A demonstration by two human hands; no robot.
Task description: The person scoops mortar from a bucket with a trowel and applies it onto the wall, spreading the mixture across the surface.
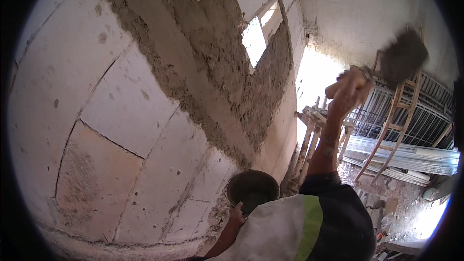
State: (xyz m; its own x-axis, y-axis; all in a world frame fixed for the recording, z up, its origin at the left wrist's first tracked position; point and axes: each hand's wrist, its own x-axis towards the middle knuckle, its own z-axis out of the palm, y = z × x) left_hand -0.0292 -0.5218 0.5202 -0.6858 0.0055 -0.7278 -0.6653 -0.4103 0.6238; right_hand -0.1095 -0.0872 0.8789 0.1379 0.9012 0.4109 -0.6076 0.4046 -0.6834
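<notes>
My right hand [350, 91] is raised at the right, closed around the handle of a trowel [405, 58]. The trowel's broad, dark blade is smeared by motion and points up and to the right. Low in the middle, my left hand [236, 214] grips the rim of a round, dark mortar bucket [253, 187]. The bucket's inside looks dark, and I cannot make out how much it holds. Beyond it, grey-brown wet mortar [212, 77] covers a wide slanting part of the block wall [130, 87], partly smooth and partly rough.
A small window opening [254, 41] breaks the mortared wall. To the right, a wooden ladder [394, 128] leans near metal grilles [377, 108] and stacked pale lengths [406, 154]. A rough wooden trestle [309, 128] stands near the bright doorway. Rubble [377, 200] lies on the floor.
</notes>
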